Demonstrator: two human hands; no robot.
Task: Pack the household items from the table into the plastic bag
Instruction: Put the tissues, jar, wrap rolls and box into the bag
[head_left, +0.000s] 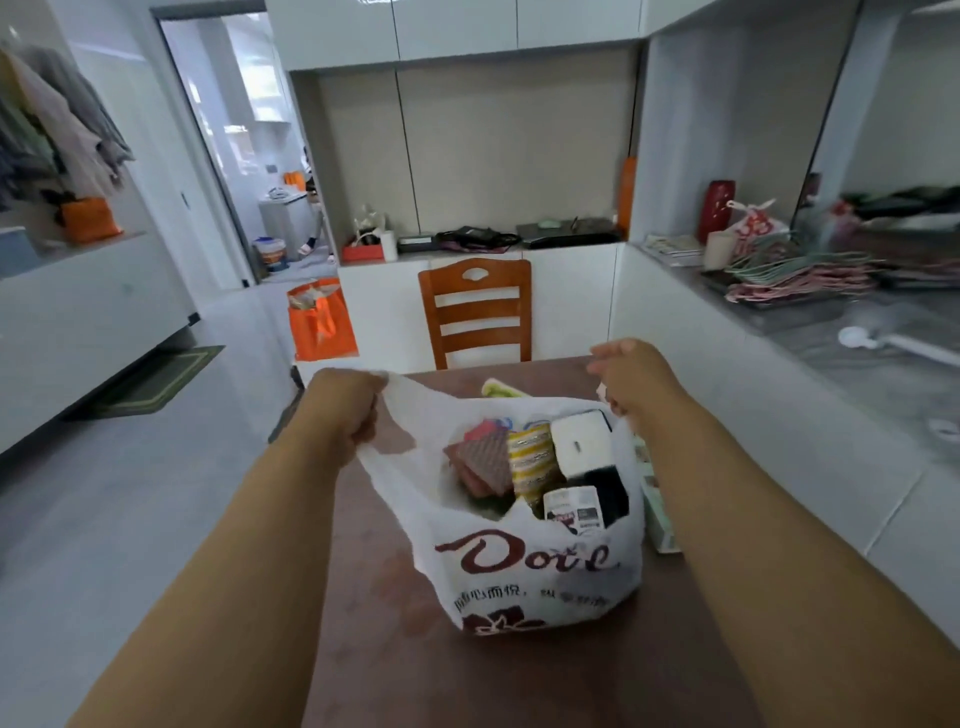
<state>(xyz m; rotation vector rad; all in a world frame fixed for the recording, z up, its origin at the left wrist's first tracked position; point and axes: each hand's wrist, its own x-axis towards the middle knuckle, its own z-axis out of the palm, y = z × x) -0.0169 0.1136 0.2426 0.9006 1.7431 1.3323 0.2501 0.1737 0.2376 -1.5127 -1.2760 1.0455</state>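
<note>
The white plastic bag (524, 566) stands on the brown table (374, 597), full of items: scouring pads (480, 462), a white box (579, 441). The left hand (345, 408) grips its left handle in a fist. The right hand (631, 376) pinches the right handle. Behind the table stands a wooden chair (475, 312).

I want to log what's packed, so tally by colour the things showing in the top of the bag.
Red cloths: 1 bundle
Yellow-striped pack: 1
White box: 1
Black item: 1
Labelled white pack: 1
Total: 5 visible in the bag
</note>
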